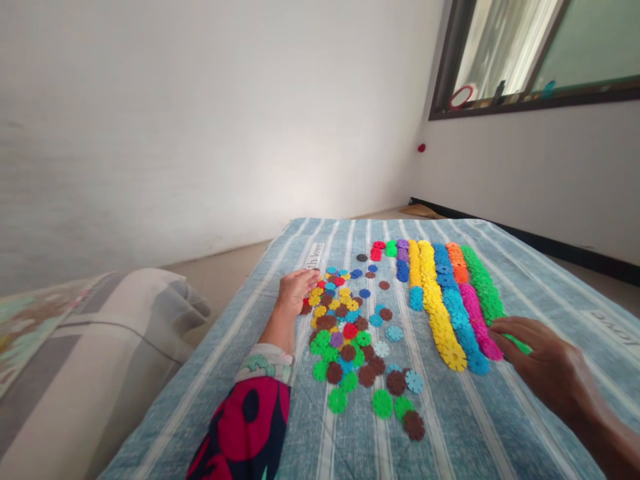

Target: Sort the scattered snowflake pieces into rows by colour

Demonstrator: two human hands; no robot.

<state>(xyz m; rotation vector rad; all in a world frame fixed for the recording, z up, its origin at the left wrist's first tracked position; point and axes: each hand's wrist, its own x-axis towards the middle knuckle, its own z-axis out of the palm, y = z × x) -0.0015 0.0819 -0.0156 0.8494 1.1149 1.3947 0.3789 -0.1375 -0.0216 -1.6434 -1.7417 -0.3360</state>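
Observation:
Flat, notched plastic discs in many colours lie on a striped blue cloth. At the upper left edge of a loose, mixed pile of discs [350, 320] is my left hand [296, 291], its fingers stretched over the discs and nothing visibly held. My right hand [543, 353] pinches a green disc [519, 343] at the near end of a long row of overlapping green discs [483, 283]. Beside that row run a magenta row [477, 320], a light blue row [457, 313] and a yellow row [436, 307]. My right palm is hidden from view.
Shorter orange [457, 257], dark blue and purple rows stand toward the far end. A lone black disc [361, 257] lies left of the red ones. The striped cloth [225, 360] covers the raised surface. Left of it is a fabric-covered piece [115, 360]; walls rise behind.

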